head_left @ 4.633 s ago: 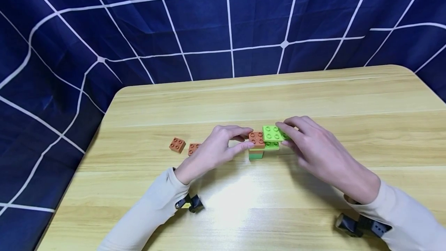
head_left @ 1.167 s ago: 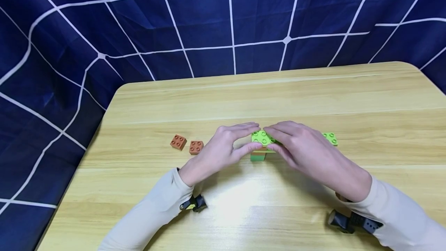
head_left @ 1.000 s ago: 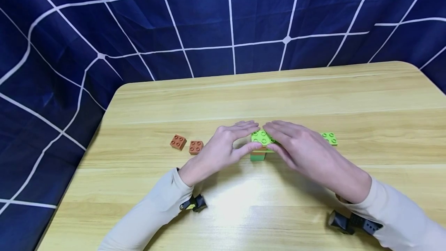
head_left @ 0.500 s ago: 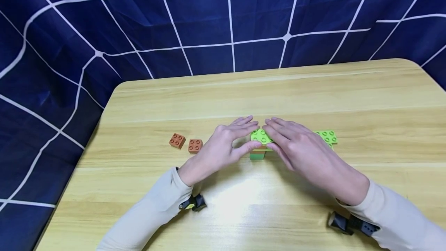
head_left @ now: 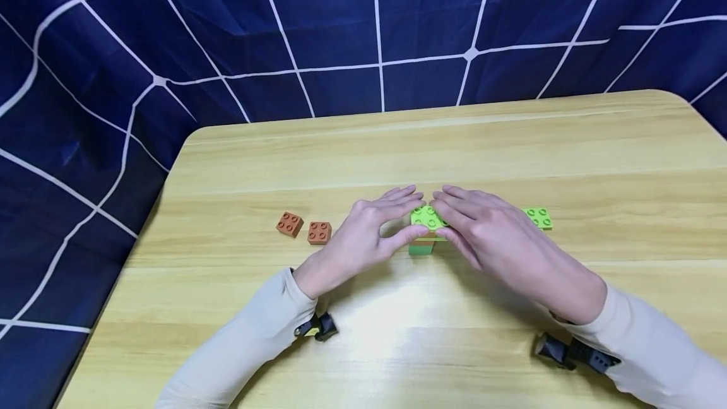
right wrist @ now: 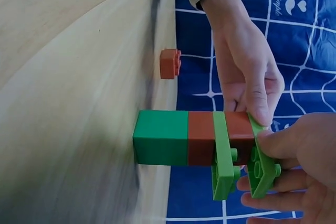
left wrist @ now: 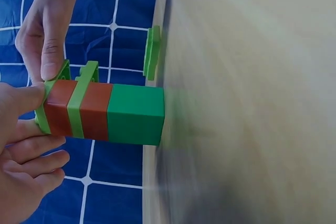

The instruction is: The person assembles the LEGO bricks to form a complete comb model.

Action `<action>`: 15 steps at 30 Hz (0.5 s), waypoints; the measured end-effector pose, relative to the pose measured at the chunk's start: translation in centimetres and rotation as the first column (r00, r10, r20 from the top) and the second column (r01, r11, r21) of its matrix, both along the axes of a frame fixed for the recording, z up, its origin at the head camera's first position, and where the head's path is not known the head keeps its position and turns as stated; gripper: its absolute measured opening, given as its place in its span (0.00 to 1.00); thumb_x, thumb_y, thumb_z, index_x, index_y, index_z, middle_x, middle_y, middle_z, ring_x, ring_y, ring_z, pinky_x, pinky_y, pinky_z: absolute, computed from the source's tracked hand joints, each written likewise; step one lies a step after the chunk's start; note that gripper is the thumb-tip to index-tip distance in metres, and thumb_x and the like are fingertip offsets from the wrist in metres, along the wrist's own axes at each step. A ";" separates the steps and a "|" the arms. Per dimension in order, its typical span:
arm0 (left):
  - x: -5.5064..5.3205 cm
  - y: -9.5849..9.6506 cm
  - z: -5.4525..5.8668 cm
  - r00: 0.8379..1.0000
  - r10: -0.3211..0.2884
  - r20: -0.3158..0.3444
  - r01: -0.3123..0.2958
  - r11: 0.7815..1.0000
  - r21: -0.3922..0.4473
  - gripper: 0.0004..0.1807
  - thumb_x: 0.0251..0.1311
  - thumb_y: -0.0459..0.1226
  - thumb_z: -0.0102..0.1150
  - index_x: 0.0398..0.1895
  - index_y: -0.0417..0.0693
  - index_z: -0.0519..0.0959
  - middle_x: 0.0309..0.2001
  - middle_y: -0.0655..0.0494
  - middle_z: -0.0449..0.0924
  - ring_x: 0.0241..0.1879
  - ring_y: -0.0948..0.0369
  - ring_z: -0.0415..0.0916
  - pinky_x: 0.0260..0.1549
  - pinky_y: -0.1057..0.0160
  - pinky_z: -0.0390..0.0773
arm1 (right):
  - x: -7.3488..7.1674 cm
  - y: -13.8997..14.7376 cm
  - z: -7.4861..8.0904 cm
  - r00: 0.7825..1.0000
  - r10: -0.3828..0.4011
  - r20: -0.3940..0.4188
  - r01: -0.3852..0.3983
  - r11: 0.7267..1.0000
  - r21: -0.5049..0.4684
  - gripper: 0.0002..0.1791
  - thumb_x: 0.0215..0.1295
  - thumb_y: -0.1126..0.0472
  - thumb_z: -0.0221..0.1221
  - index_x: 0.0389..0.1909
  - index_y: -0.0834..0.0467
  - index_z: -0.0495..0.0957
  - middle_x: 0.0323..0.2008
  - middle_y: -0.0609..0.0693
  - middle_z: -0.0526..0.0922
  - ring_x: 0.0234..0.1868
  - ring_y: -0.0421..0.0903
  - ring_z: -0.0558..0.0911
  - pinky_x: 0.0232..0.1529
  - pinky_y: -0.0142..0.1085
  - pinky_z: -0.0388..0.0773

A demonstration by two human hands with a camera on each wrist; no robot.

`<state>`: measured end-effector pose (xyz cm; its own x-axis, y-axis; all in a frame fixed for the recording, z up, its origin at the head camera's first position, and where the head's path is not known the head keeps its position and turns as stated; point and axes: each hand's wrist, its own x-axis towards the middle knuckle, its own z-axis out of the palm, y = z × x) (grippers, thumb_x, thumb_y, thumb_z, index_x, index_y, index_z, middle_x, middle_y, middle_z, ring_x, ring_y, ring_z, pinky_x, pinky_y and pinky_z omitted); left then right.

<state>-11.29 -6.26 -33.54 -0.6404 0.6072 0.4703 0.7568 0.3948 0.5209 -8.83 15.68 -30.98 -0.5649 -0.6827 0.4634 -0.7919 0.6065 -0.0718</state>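
A small tower of toy building bricks stands on the table. Its base is a dark green block (left wrist: pixel 135 114), followed by an orange-brown brick (left wrist: pixel 95 113), a light green plate (left wrist: pixel 77 109), a second orange-brown brick (left wrist: pixel 58 107) and another light green plate (head_left: pixel 427 218) on top. Both plates overhang to the right. My left hand (head_left: pixel 363 232) pinches the top plate's left part between thumb and fingers. From the right, my right hand (head_left: pixel 505 238) grips the same plate, thumb in front and fingers behind, covering much of it in the head view.
Two loose orange-brown bricks (head_left: pixel 289 224) lie left of the tower on the wooden table (head_left: pixel 397 156). More light green plates (head_left: pixel 537 218) lie to the right, partly behind the right hand. A dark blue cloth with white lines (head_left: pixel 335 24) hangs behind the table.
Several seconds ago the right hand held a light green plate beside the upper orange-brown brick; now it sits on that brick. Over the last second, the hands stay almost still while the head view tilts slightly.
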 end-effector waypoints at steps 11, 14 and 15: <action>0.0 0.2 0.1 0.998 -0.021 -0.060 0.021 1.000 -0.004 0.23 0.61 0.39 0.64 0.53 0.31 0.77 0.54 0.38 0.77 0.61 0.49 0.71 0.66 0.65 0.61 | 0.0 0.2 -0.3 1.000 0.001 -0.007 -0.002 1.000 -0.031 0.36 0.78 0.45 0.31 0.53 0.69 0.78 0.52 0.65 0.80 0.54 0.63 0.79 0.49 0.58 0.78; 0.1 0.1 0.1 0.999 -0.019 -0.045 0.018 1.000 -0.004 0.23 0.61 0.40 0.63 0.54 0.31 0.77 0.55 0.38 0.76 0.61 0.49 0.71 0.66 0.66 0.61 | 0.1 0.2 -0.4 1.000 -0.006 0.016 0.007 0.999 -0.032 0.36 0.77 0.44 0.31 0.54 0.69 0.78 0.53 0.65 0.80 0.55 0.64 0.78 0.51 0.58 0.77; 0.1 0.1 0.1 0.999 -0.017 -0.040 0.017 1.000 -0.006 0.24 0.61 0.40 0.63 0.54 0.31 0.77 0.55 0.38 0.76 0.61 0.49 0.71 0.66 0.66 0.61 | 0.1 0.2 -0.4 1.000 -0.009 0.024 0.009 0.999 -0.031 0.36 0.77 0.44 0.31 0.54 0.69 0.77 0.53 0.65 0.79 0.55 0.64 0.77 0.52 0.58 0.76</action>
<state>-11.22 -6.16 -33.46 -0.6104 0.6209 0.4918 0.7839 0.3845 0.4875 -8.75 15.87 -31.43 -0.5823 -0.6631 0.4702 -0.7842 0.6108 -0.1098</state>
